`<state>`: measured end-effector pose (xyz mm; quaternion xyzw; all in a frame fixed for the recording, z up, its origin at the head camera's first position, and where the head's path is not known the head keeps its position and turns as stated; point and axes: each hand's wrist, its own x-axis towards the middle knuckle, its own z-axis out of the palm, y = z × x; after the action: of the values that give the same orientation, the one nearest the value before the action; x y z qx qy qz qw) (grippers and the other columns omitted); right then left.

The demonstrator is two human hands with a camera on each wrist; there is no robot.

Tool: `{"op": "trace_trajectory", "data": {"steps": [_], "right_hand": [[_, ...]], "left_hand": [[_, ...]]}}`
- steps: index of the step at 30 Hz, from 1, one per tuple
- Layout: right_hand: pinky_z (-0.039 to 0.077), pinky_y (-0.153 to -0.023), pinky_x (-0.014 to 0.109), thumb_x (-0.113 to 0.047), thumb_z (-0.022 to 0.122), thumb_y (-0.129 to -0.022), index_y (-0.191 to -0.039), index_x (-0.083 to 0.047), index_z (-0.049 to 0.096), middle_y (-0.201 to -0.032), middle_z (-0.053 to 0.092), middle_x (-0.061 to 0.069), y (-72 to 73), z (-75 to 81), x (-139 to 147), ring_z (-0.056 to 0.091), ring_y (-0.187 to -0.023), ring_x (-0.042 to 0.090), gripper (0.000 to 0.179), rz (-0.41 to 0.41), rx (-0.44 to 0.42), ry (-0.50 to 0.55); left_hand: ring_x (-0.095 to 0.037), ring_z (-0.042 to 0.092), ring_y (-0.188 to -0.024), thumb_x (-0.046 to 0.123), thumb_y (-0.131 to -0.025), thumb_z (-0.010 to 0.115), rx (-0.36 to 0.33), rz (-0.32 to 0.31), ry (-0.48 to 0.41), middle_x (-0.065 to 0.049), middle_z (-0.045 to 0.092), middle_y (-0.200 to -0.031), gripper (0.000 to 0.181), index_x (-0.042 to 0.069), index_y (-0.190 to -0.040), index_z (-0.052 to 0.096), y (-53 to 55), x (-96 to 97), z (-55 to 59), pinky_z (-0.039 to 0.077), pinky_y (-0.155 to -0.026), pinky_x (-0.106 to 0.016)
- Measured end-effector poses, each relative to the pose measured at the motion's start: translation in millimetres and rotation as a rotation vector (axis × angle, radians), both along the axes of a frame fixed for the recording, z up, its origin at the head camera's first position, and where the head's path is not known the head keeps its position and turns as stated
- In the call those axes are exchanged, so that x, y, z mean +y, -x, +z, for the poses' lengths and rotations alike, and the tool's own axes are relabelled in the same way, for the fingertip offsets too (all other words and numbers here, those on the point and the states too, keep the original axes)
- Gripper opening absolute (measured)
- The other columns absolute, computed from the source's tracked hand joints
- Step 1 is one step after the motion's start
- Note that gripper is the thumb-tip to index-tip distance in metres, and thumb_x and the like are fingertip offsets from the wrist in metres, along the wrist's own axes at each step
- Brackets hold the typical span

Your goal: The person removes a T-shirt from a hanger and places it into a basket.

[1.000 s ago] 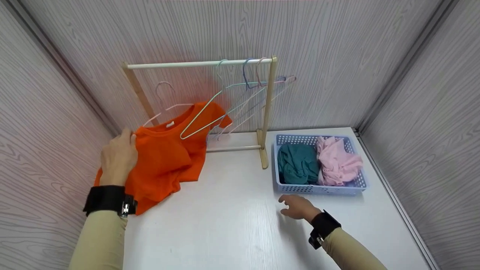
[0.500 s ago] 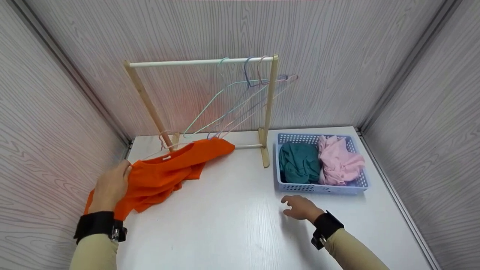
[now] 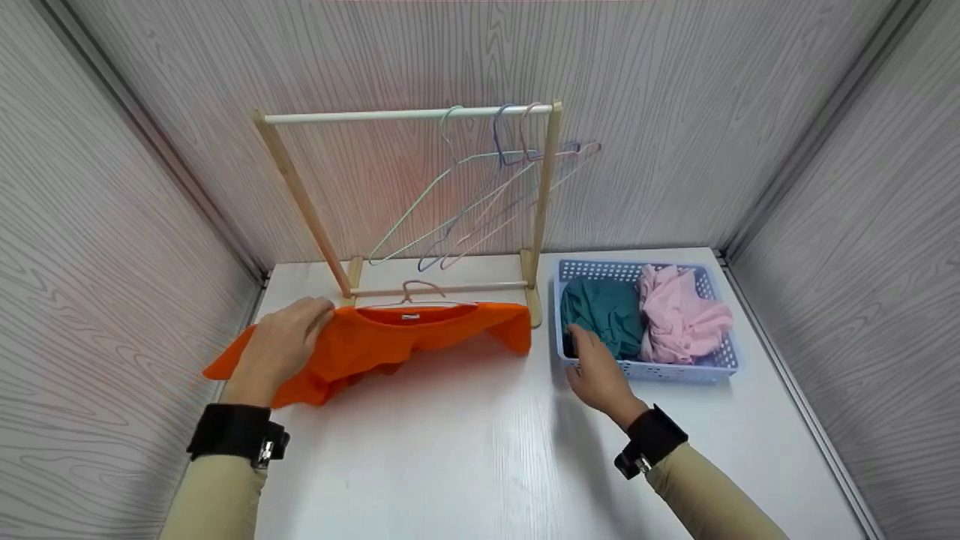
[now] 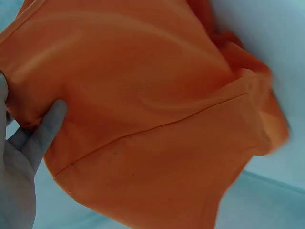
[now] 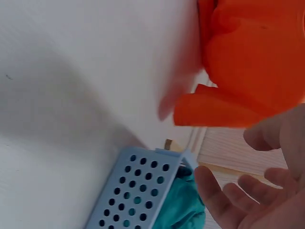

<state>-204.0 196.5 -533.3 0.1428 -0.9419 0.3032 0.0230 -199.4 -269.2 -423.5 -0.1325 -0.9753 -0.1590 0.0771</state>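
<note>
My left hand (image 3: 281, 341) pinches the shoulder of an orange T-shirt (image 3: 375, 345), and in the left wrist view its fingers (image 4: 45, 136) curl at the cloth's edge. A pink hanger (image 3: 424, 292) sits inside the shirt's neck, its hook sticking up in front of the rack's lower bar. The shirt's far sleeve hangs loose to the right. My right hand (image 3: 598, 375), fingers spread and holding nothing, hovers by the near left corner of the blue basket (image 3: 675, 371). In the right wrist view the orange sleeve (image 5: 219, 109) appears beyond the thumb, apart from the hand as far as I see.
A clothes rack with a white top bar (image 3: 360, 116) and wooden posts stands at the back. On it hang a green hanger (image 3: 409, 214), a blue hanger (image 3: 496, 139) and another pink hanger (image 3: 523, 135). The basket holds dark green cloth (image 3: 604, 311) and pink cloth (image 3: 682, 319).
The left hand has carried the shirt and its hanger down from against the rack, then to the right. My right hand has moved up towards the basket's near left corner.
</note>
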Motion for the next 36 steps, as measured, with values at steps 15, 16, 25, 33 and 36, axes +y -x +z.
{"op": "trace_trajectory", "data": {"steps": [15,16,25,33,36], "right_hand": [[0.055,-0.086,0.041,-0.031,0.059,-0.097,-0.135,-0.014,0.056,-0.117,0.067,0.008,1.1,69.2,2,0.059,-0.099,0.024,0.041,-0.138,0.358,0.135],[0.055,-0.083,0.039,-0.033,0.058,-0.097,-0.132,-0.015,0.059,-0.113,0.068,0.007,1.9,70.6,5,0.059,-0.095,0.023,0.039,-0.14,0.378,0.14],[0.057,-0.087,0.038,-0.02,0.062,-0.095,-0.11,-0.011,0.074,-0.103,0.075,0.004,2.5,56.4,24,0.07,-0.091,0.021,0.021,-0.137,0.381,0.236],[0.057,-0.083,0.039,-0.021,0.066,-0.093,-0.105,-0.014,0.077,-0.099,0.076,0.004,7.2,46.7,15,0.072,-0.089,0.022,0.018,-0.158,0.351,0.224],[0.058,-0.082,0.038,-0.021,0.065,-0.093,-0.105,-0.014,0.076,-0.099,0.076,0.004,7.8,44.1,12,0.071,-0.088,0.02,0.018,-0.15,0.313,0.256]], "left_hand": [[-0.02,0.056,-0.084,0.031,-0.103,0.045,-0.074,-0.121,-0.19,0.0,0.065,-0.098,0.02,0.021,-0.111,0.061,31.8,93.3,13.7,0.054,-0.082,-0.037],[-0.02,0.056,-0.083,0.031,-0.103,0.045,-0.072,-0.126,-0.187,0.0,0.064,-0.096,0.02,0.021,-0.11,0.061,33.7,97.0,13.1,0.053,-0.081,-0.036],[-0.023,0.059,-0.09,0.027,-0.103,0.048,-0.197,-0.175,-0.144,-0.003,0.065,-0.094,0.022,0.017,-0.113,0.064,36.2,119.6,7.2,0.049,-0.087,-0.04],[-0.024,0.059,-0.123,0.026,-0.101,0.053,-0.216,-0.229,-0.149,-0.003,0.064,-0.131,0.033,0.018,-0.132,0.06,34.8,159.9,11.6,0.044,-0.106,-0.045],[-0.021,0.063,-0.111,0.027,-0.1,0.054,-0.182,-0.271,-0.149,-0.001,0.068,-0.12,0.03,0.017,-0.128,0.062,35.3,171.1,8.6,0.049,-0.1,-0.043]]}}
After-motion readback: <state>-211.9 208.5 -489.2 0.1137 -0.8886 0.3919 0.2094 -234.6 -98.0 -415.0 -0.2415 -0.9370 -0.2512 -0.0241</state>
